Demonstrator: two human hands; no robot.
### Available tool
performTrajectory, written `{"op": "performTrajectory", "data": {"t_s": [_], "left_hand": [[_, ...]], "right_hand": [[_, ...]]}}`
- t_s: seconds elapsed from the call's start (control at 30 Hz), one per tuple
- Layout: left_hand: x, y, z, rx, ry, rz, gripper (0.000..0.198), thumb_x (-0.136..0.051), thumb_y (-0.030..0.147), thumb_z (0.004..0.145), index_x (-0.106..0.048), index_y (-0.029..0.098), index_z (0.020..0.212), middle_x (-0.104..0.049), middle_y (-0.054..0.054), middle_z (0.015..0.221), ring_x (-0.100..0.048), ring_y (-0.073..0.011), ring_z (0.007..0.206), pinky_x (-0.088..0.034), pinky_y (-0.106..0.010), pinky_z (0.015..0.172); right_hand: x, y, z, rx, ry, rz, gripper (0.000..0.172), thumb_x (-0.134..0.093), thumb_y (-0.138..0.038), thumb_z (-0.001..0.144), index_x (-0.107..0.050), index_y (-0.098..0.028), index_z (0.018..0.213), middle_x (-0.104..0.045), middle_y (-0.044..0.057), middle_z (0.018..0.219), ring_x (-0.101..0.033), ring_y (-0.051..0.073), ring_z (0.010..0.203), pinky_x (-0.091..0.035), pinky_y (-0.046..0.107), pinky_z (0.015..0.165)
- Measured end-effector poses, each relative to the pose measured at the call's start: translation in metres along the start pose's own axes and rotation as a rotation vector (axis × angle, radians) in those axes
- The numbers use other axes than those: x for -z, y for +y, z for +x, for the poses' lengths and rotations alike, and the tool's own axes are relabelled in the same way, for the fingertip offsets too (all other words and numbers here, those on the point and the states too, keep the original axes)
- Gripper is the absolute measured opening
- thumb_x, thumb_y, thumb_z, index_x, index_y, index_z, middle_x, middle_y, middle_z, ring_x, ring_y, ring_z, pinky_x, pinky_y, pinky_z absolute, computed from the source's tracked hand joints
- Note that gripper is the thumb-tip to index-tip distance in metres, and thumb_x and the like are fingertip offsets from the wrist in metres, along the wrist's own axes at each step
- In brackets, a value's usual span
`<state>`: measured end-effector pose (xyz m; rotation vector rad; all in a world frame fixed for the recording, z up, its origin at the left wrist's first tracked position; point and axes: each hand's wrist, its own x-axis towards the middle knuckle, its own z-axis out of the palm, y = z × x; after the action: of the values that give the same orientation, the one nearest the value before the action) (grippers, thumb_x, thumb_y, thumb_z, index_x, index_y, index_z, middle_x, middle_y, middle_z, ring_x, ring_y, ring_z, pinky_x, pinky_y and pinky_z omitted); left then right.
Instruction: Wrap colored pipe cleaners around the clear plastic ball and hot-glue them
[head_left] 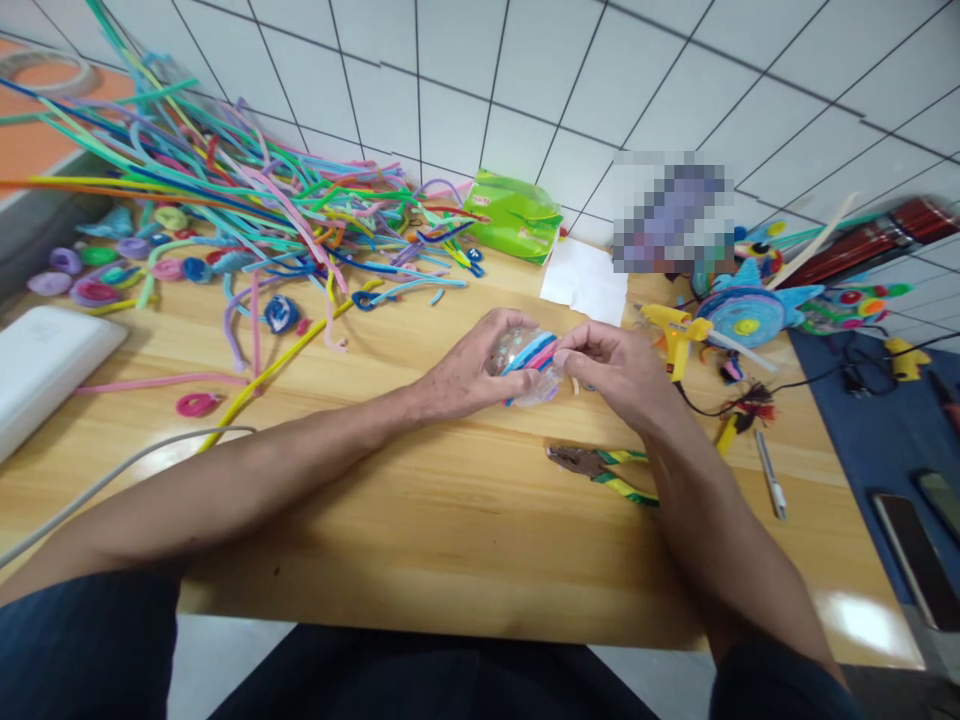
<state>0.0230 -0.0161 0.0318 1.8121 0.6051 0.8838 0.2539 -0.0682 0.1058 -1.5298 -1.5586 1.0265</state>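
Observation:
A clear, rounded plastic piece banded with light blue, dark blue and pink pipe cleaners (534, 354) sits above the middle of the table. My left hand (487, 362) is wrapped round its left side, thumb along the lower edge. From the right, my right hand (611, 368) pinches at the end of the pink strip with thumb and forefinger; the exact grip is partly hidden. Just below that hand lie pliers (592, 465) with green and yellow handles, partly covered by my right forearm. A yellow hot glue gun (677, 340) stands to its right.
A big heap of pipe cleaners (285, 215) spreads across the back left. Behind my hands are a green packet (514, 215) and white paper (585, 280). A blue fish-like craft (746, 318), a pen (770, 475), and phones (915, 560) lie rightward. A white box-shaped device (56, 365) is at left.

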Motion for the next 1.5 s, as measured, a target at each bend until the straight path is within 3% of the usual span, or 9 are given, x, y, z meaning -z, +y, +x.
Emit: {"op": "performTrajectory", "data": {"t_s": [0.17,0.3,0.57,0.7,0.87,1.0,1.23,1.5], "left_hand": [[0.001,-0.007,0.0,-0.059,-0.014,0.057,0.072,-0.081,0.052,0.096,-0.057,0.022,0.157,-0.063,-0.017,0.162,-0.063,-0.0362,0.151,-0.053,-0.054,0.132],[0.002,-0.01,0.002,-0.102,-0.031,0.074,0.066,-0.081,0.05,0.094,-0.06,0.024,0.151,-0.065,-0.016,0.157,-0.063,-0.0361,0.15,-0.053,-0.056,0.131],[0.005,0.012,0.005,0.07,-0.063,0.011,0.055,-0.075,0.055,0.099,-0.06,0.022,0.141,-0.073,-0.014,0.141,-0.07,-0.0329,0.13,-0.061,-0.055,0.117],[0.004,0.011,0.005,0.089,-0.039,-0.043,0.055,-0.076,0.052,0.098,-0.059,0.023,0.14,-0.072,-0.012,0.141,-0.071,-0.0313,0.131,-0.06,-0.051,0.117],[0.001,-0.002,0.004,0.055,-0.007,-0.073,0.07,-0.081,0.05,0.096,-0.055,0.024,0.155,-0.063,-0.015,0.161,-0.065,-0.0356,0.147,-0.055,-0.053,0.127],[0.002,-0.009,0.004,0.024,-0.038,-0.049,0.068,-0.079,0.053,0.097,-0.06,0.025,0.156,-0.062,-0.014,0.161,-0.059,-0.0372,0.155,-0.054,-0.054,0.129],[0.005,-0.009,0.005,0.079,-0.062,-0.136,0.063,-0.077,0.058,0.101,-0.061,0.026,0.152,-0.065,-0.013,0.158,-0.063,-0.0344,0.148,-0.055,-0.051,0.126],[0.003,-0.006,0.007,0.103,-0.044,-0.124,0.062,-0.08,0.057,0.097,-0.061,0.026,0.147,-0.07,-0.009,0.145,-0.069,-0.0268,0.123,-0.06,-0.043,0.11]], "right_hand": [[-0.005,0.001,-0.002,-0.004,0.032,-0.027,0.018,-0.081,-0.039,0.077,-0.076,-0.022,0.079,-0.071,0.0,0.07,-0.056,0.014,0.062,-0.045,0.031,0.059],[-0.008,0.003,-0.002,0.017,0.072,-0.064,0.018,-0.079,-0.041,0.077,-0.075,-0.023,0.078,-0.068,-0.002,0.067,-0.054,0.014,0.061,-0.042,0.031,0.058],[-0.018,0.0,-0.005,0.068,0.107,-0.076,0.018,-0.078,-0.041,0.08,-0.073,-0.024,0.076,-0.068,0.0,0.066,-0.051,0.015,0.06,-0.038,0.032,0.057],[-0.021,-0.001,-0.004,0.085,0.136,-0.015,0.017,-0.078,-0.039,0.079,-0.072,-0.024,0.076,-0.072,0.001,0.069,-0.056,0.015,0.063,-0.041,0.031,0.06],[-0.022,0.0,-0.004,0.111,0.181,-0.018,0.014,-0.079,-0.036,0.08,-0.072,-0.024,0.078,-0.072,-0.001,0.068,-0.053,0.014,0.061,-0.041,0.031,0.059],[-0.024,0.001,-0.005,0.125,0.186,-0.025,0.011,-0.078,-0.035,0.08,-0.074,-0.024,0.079,-0.07,-0.002,0.067,-0.05,0.013,0.058,-0.04,0.031,0.058],[-0.028,0.001,-0.005,0.138,0.2,-0.045,0.008,-0.075,-0.032,0.082,-0.074,-0.024,0.08,-0.07,-0.002,0.067,-0.052,0.013,0.059,-0.04,0.03,0.058],[-0.026,0.003,-0.005,0.132,0.179,-0.042,0.006,-0.076,-0.029,0.085,-0.075,-0.024,0.082,-0.072,-0.001,0.071,-0.058,0.015,0.064,-0.045,0.031,0.061]]}}
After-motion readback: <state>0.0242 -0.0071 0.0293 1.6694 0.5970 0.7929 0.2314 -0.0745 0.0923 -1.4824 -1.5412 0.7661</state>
